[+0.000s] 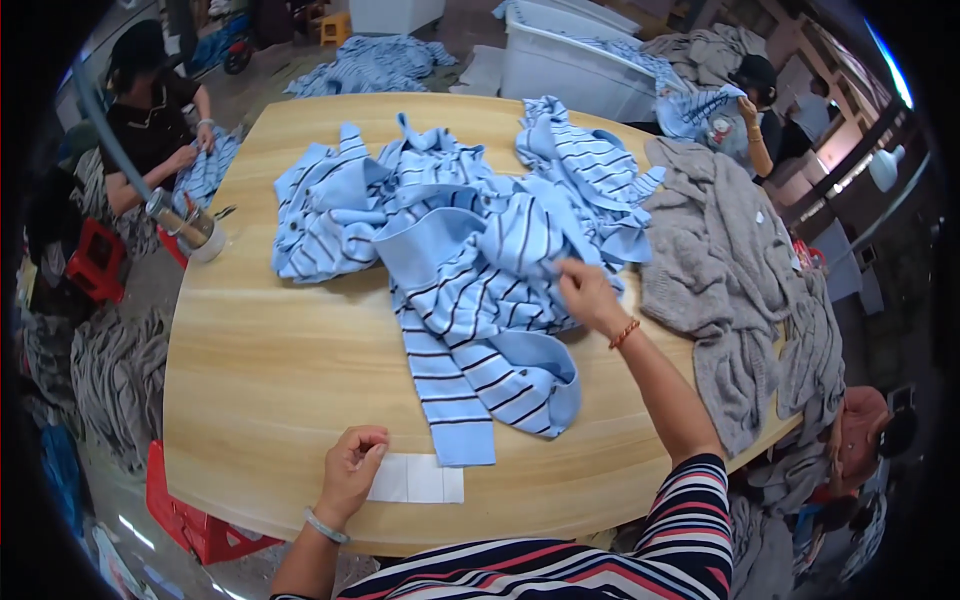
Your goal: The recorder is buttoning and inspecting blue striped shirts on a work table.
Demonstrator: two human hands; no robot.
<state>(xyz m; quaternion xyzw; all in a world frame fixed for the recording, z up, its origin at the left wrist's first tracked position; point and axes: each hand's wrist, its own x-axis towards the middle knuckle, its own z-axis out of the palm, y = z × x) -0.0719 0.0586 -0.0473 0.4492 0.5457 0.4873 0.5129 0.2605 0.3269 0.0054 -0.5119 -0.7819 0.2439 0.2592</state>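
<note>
Several light-blue knit garments (460,280) with dark and white stripes lie heaped on the wooden table. My right hand (594,296), with a beaded bracelet at its wrist, is at the right side of the heap, its fingers closed on a striped knit garment (525,235). One sleeve of the heap hangs toward me, its end touching a strip of white paper (418,480) with dividing lines. My left hand (352,470), wearing a pale bangle, is just left of this paper. Its fingers are curled and pinched together; whatever may be between them is hidden.
Grey knit garments (715,270) cover the right part of the table (260,400) and hang over its edge. A metal lamp post or clamp (185,225) stands at the left edge. Two people handle blue garments beyond the table. White bins (575,75) stand behind; red stools (95,260) at left.
</note>
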